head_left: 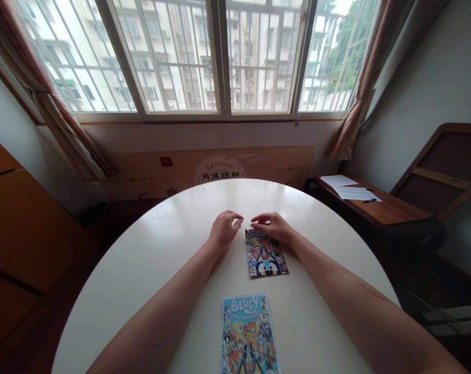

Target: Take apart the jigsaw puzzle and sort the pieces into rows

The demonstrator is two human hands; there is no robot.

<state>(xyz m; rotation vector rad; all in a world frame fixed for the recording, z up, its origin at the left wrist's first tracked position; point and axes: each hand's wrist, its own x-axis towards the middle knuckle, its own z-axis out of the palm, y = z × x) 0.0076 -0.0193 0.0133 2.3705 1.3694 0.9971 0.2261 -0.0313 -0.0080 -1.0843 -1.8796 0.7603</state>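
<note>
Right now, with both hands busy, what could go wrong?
The left hand seems to pinch a small piece, which could slip and drop onto the table. The right hand is right by the far edge of the puzzle, so a nudge might shift it. The sheet lies between the forearms, so an arm might brush it askew.

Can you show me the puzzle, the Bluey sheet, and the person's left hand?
Puzzle [267, 253]: head view, middle of its printed face.
Bluey sheet [249, 332]: head view, middle of its visible colourful picture.
Left hand [221, 228]: head view, back of the hand.
</note>
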